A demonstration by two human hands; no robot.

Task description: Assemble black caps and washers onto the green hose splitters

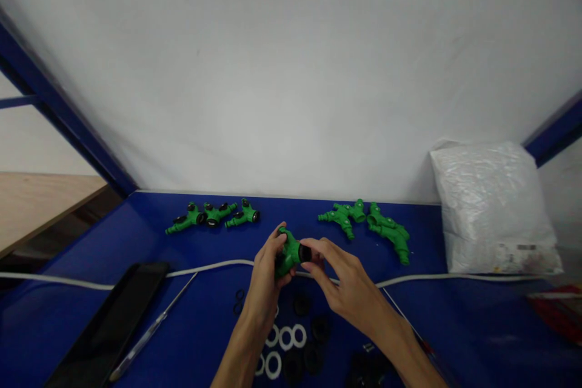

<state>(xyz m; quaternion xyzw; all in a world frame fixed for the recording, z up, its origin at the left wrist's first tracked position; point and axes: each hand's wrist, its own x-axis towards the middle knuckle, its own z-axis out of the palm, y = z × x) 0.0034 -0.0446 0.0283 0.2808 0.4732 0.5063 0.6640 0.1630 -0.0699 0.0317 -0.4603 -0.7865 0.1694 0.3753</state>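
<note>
At frame centre, the left hand (266,270) grips a green plastic hose fitting (287,254), while the right hand (339,276) pinches a black round cap (305,253) against it (over the blue table (454,321)).

Black parts (364,370) cut off below.

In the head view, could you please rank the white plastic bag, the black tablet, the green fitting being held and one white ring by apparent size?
1. White plastic bag, largest.
2. Black tablet; it lies nearer the camera and is cut off by the frame edge, so this is unsure.
3. Green fitting, held in the left hand, partly covered.
4. White ring, smallest.
</note>
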